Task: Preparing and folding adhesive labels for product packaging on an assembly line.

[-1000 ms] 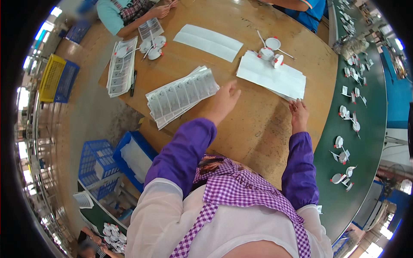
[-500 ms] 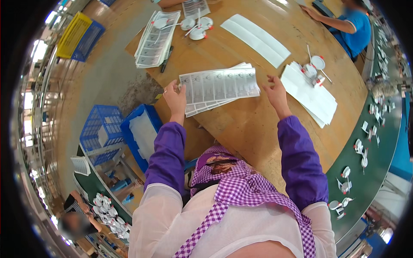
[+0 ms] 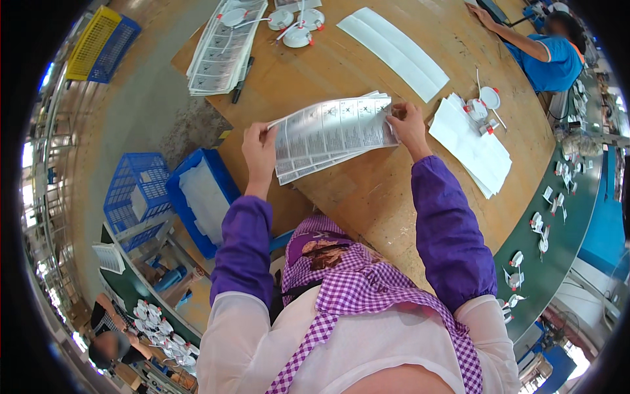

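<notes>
Sheet (image 3: 338, 134) between both hands (image 3: 260, 154), pinched at either end.

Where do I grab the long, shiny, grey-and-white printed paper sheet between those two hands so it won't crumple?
I'd pinch the long, grey-and-white printed paper sheet lightly by its two short ends, one hand coming from each side. It's thin and looks curved, so a single grip might make it flop. The left hand and right hand are at those ends.
</notes>
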The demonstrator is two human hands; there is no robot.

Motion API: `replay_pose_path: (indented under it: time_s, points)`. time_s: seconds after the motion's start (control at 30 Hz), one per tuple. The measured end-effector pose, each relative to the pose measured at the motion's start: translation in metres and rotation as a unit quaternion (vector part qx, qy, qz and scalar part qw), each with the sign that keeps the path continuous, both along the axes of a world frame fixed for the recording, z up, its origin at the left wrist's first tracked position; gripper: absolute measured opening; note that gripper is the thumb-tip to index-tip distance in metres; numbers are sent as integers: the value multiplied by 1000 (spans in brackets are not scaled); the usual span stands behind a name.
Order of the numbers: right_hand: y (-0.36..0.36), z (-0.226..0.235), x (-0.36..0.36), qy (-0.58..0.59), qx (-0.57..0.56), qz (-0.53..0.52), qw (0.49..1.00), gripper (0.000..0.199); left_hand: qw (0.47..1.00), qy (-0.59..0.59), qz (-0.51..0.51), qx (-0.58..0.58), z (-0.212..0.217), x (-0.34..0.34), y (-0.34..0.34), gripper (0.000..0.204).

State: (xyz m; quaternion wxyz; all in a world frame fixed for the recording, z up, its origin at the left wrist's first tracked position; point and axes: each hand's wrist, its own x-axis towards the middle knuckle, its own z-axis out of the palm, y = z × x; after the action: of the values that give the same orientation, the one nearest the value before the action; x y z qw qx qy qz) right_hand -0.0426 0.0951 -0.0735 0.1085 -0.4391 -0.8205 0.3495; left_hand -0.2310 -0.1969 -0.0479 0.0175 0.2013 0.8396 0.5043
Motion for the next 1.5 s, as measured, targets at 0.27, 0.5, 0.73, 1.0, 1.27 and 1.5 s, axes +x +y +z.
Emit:
replay_pose_path:
  time_s: [0.27,0.5,0.73,1.0,1.27,1.5]
  points:
    - [-11,-3,0,38,-15,30,999,39,995,-93,14,-35,-41,17,-21,15]
    - [-45,-6,5,50,166,44,984,44,991,-79,111,17,-45,2,-23,21]
    - [-39,-5,6,59,119,59,989,46,985,-147,78,-55,-44,-23,-29,20]
    - [-33,-10,7,59,120,74,988,47,978,-148,37,-141,-32,-30,-23,27]
    - [-35,-9,7,46,138,63,987,52,960,16,6,-279,-23,-18,-21,15]
    - [-34,-13,7,84,133,40,987,63,926,308,20,-216,15,14,-22,4]
